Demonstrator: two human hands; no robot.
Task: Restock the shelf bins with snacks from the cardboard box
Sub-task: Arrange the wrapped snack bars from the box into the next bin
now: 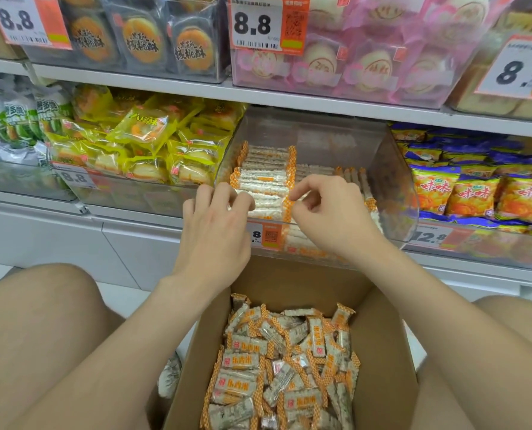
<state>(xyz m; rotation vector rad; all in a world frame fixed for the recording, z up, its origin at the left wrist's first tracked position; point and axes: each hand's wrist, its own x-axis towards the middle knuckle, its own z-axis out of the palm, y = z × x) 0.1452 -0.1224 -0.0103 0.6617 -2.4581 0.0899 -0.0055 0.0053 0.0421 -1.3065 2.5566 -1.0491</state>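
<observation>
- The left hand (218, 212) is reaching over the front lip of the clear plastic shelf bin (392, 169). The back of the hand is facing up, and the fingers are curling down onto the front row of white-wrapped snack bars with orange chequered ends (264, 181).
- The right hand (323, 209) is hanging just beside it with the wrist bent, forefinger and thumb pinching the orange end of a bar in that row.
- The left fingertips seem to be pinching the other end of that bar, though blur is making this hard to confirm. The hands themselves are not touching each other.
- White-and-orange price tags (252, 23) on the upper shelf are reading "8.8".
- A small tag on the bin's front (264, 235) is showing only an "8", the left hand covering the rest.
- Another tag (429, 237) is reading "12.8" below the blue-and-orange crisp bags (469, 193).
- The bar wrappers are carrying orange Chinese characters.
- The open brown cardboard box (382, 352) is sitting between the person's bare knees, its far wall lying just under the bin's front. A loose heap of the same bars (283, 367) is filling its bottom.
- The bars are occupying the bin's left and front parts, with open room showing at its right rear.
- A bin of yellow pastry packets (153, 144) is sitting against its left wall.
</observation>
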